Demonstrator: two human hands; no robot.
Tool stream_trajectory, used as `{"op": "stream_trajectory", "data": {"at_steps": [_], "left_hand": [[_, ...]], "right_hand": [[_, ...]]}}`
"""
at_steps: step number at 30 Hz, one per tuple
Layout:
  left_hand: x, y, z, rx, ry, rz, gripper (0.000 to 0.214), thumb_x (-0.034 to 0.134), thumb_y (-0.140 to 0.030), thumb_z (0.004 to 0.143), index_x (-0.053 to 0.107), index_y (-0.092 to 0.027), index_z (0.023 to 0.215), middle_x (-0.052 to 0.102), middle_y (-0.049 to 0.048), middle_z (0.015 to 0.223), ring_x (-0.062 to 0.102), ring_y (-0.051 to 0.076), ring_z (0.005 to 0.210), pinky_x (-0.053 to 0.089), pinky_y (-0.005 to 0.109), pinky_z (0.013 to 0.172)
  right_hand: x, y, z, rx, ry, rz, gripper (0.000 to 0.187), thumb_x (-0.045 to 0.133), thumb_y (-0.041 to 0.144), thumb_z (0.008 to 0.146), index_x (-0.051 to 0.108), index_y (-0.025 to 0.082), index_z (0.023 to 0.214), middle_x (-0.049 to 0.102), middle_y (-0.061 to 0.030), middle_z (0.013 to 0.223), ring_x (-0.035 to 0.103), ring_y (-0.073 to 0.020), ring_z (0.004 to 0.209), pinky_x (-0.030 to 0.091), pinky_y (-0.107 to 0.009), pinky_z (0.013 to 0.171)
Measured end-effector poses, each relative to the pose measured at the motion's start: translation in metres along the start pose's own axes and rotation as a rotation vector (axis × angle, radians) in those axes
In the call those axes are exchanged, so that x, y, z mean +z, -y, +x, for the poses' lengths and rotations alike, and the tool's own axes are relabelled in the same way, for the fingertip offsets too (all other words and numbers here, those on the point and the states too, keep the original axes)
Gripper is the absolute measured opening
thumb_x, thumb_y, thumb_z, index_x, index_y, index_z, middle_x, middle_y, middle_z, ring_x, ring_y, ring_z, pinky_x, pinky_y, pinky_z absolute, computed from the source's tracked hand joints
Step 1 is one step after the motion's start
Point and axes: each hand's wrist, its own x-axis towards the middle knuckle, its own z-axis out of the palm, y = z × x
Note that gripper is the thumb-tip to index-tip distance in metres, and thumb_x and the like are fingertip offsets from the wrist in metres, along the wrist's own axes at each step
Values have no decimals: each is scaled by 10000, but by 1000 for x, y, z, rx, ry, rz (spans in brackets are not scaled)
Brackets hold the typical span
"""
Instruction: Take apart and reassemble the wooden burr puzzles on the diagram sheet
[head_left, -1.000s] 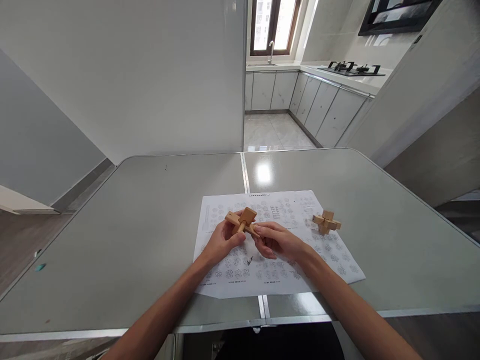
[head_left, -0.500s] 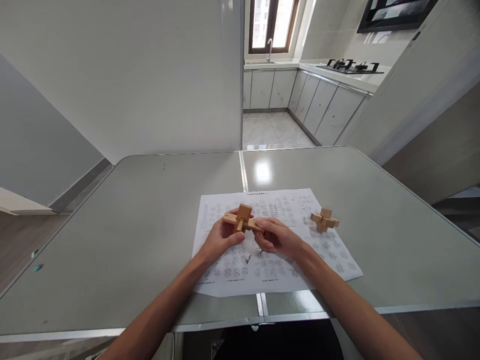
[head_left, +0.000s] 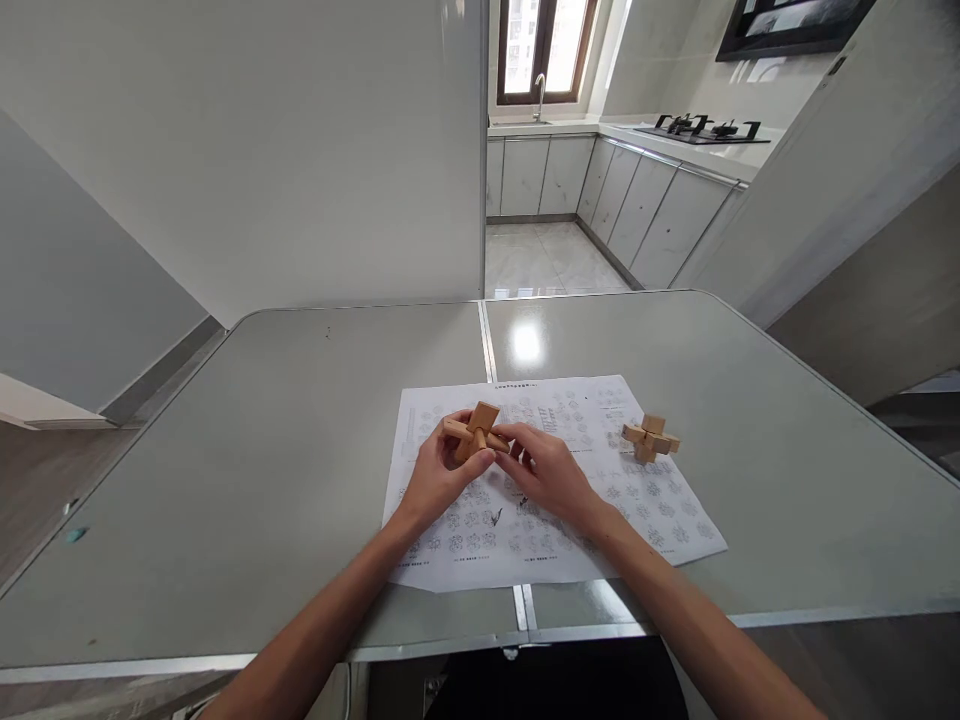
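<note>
Left hand (head_left: 442, 478): our fingers pinch the wooden puzzle (head_left: 484, 414).
Right hand (head_left: 551, 472): our fingers pinch its right end.
Second puzzle (head_left: 651, 440): right, on the printed sheet (head_left: 480, 573).

Home, kitchen cabinets (head_left: 566, 178), tap (head_left: 540, 97), stove (head_left: 703, 133)

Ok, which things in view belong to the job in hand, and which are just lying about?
Part of the job:
- held wooden assembly, in the left hand and right hand
- printed sheet under it, probably
- second wooden assembly, untouched, possibly related

Just about:
- teal bit on the table
- stove and faucet behind
</note>
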Motion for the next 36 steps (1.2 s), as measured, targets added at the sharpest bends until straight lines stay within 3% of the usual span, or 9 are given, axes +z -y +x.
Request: {"op": "stream_trajectory", "data": {"at_steps": [3, 8, 15, 21, 23, 27, 31, 36], "left_hand": [[2, -2, -3, 9, 27, 46, 654, 864, -520, 798, 610, -217, 1319, 662, 128, 1375, 661, 326, 1242, 544, 448, 1053], [1, 0, -3, 12, 39, 89, 697, 861, -505, 798, 585, -208, 1365, 683, 130, 1333, 685, 319, 1191, 565, 435, 1014], [1, -6, -3, 18, 16, 134, 657, 856, -498, 798, 604, -212, 1334, 683, 122, 1311, 685, 310, 1161, 568, 423, 986], [-4, 1, -3, 21, 145, 118, 949, 931, -462, 718, 456, -289, 1521, 637, 124, 1386, 646, 323, 1230, 533, 444, 1033], [-4, 2, -3, 37, 171, 117, 896, 930, -457, 726, 497, -281, 1490, 655, 122, 1362, 644, 325, 1232, 523, 448, 1045], [-3, 2, -3, 50, 141, 126, 654, 793, -501, 883, 559, -251, 1440, 696, 122, 1312, 642, 327, 1258, 500, 465, 1081], [-4, 3, -2, 30, 137, 106, 740, 795, -530, 872, 520, -251, 1500, 664, 127, 1401, 619, 337, 1316, 483, 466, 1119], [-5, 4, 2, 12, 99, 19, 728, 821, -566, 830, 591, -208, 1421, 618, 147, 1486, 553, 360, 1415, 427, 475, 1194]], "right_hand": [[0, -3, -1, -16, 22, 7, 185, 631, 411, 1034, 689, 270, 1140, 680, -43, 907, 532, -176, 658, 418, -321, 618], [-2, 2, 1, 104, 157, 198, 274, 519, 467, 1083, 651, 226, 1086, 611, 14, 689, 531, -162, 590, 412, -299, 589], [-4, 8, 5, 147, 189, 301, 328, 525, 526, 1073, 638, 219, 1096, 589, 25, 664, 522, -158, 590, 409, -298, 597], [-4, 8, 4, 205, 236, 457, 398, 452, 600, 1084, 590, 231, 1029, 545, 33, 692, 499, -147, 580, 419, -302, 586], [-4, 7, 3, 216, 219, 483, 424, 440, 610, 1085, 550, 239, 913, 531, 33, 684, 469, -140, 558, 399, -300, 566], [-5, 7, 4, 195, 169, 452, 439, 436, 587, 1093, 481, 249, 816, 534, 31, 658, 435, -138, 539, 372, -304, 559], [-6, 10, 5, 194, 186, 427, 443, 426, 589, 1095, 470, 251, 812, 539, 29, 667, 434, -140, 546, 373, -304, 560], [-6, 14, 4, 188, 246, 451, 421, 423, 595, 1094, 466, 248, 859, 542, 26, 715, 421, -138, 570, 379, -299, 571]]}}
